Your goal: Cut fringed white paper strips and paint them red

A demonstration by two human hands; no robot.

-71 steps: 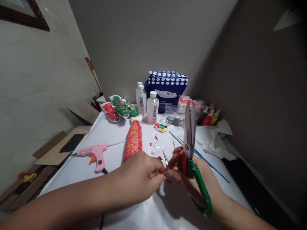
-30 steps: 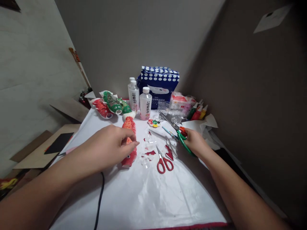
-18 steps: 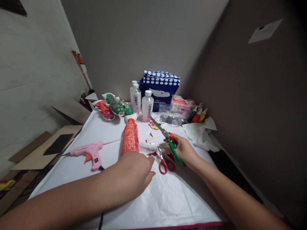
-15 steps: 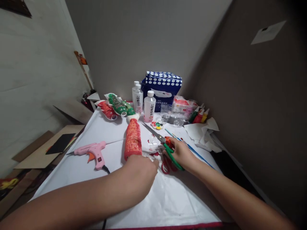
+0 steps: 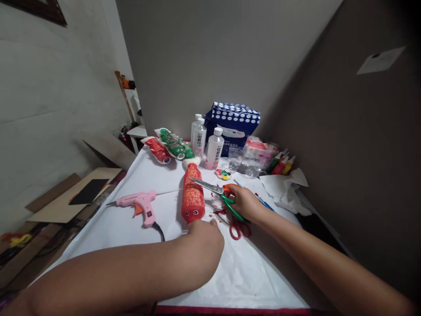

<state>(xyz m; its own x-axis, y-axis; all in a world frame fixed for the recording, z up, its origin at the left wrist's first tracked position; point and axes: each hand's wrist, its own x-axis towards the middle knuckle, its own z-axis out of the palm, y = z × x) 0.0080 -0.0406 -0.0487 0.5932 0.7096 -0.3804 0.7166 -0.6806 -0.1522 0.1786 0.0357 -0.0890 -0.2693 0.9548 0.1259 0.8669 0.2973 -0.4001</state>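
My right hand (image 5: 247, 204) is wrapped round a pair of scissors (image 5: 210, 186) with green and orange handles. Their blades look nearly closed and point left, passing over a red painted fish figure (image 5: 193, 197) with two googly eyes. My left hand (image 5: 205, 241) is curled at the eyed end of this fish, and its fingertips are hidden from me. Under the right hand lie red-handled scissors (image 5: 240, 230) among white scraps with red marks. To the left, a pink glue gun (image 5: 141, 204) rests on the white-covered table (image 5: 253, 276).
Behind the red fish lie green fish figures (image 5: 173, 144) and another red one (image 5: 158, 151). Bottles (image 5: 214, 149), a blue bag (image 5: 240, 118), a paint palette (image 5: 224, 174) and paint tubes (image 5: 281, 164) stand farther back. Crumpled paper (image 5: 289, 188) and brushes (image 5: 263, 201) are at right.
The scissors in my right hand have swung left, so their tips now lie over the red fish. My left hand has shifted toward me, and the fish's eyes now show. The view has turned slightly left.
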